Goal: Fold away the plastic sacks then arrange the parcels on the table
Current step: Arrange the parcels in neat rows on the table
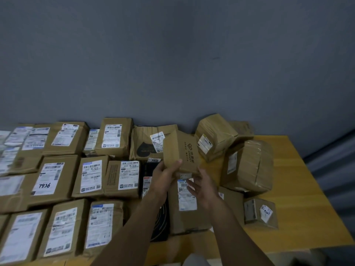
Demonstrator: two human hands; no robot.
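Observation:
A small brown cardboard parcel (pixel 181 150) with dark print on its side is held up above the table's middle. My left hand (pixel 165 176) grips its lower left corner, thumb on the front face. My right hand (pixel 202 184) supports its bottom edge from the right, fingers curled under it. Several brown parcels with white labels lie in neat rows on the left, among them one marked 7936 (pixel 51 179). A labelled box (pixel 187 204) lies right under my hands. No plastic sacks are in view.
The yellow wooden table (pixel 299 208) meets a grey wall at the back. Loose boxes stand at the right: a tape-wrapped one (pixel 249 166), a tilted one (pixel 214 137), a small one (pixel 260 212). A black flat parcel (pixel 160 225) lies by my left forearm.

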